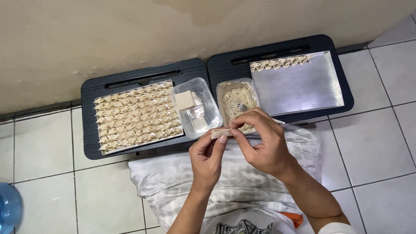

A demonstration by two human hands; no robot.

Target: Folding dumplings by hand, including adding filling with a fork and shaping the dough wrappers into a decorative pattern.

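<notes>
My left hand [207,158] and my right hand [260,141] together pinch a pale folded dumpling wrapper [221,131] above my lap. Just beyond my right hand stands a clear container of pale filling [234,99] with a metal fork [242,106] resting in it. To its left, a clear container [207,116] holds square wrappers [184,99]. A tray [100,149] at the left is packed with several rows of folded dumplings [138,115]. The metal tray [299,89] at the right carries one row of folded dumplings [281,63] along its far edge.
Two black low tables [89,130] stand side by side against a beige wall. The floor is white tile. A patterned cloth [173,182] covers my lap. A blue water bottle [8,208] sits at the bottom left corner.
</notes>
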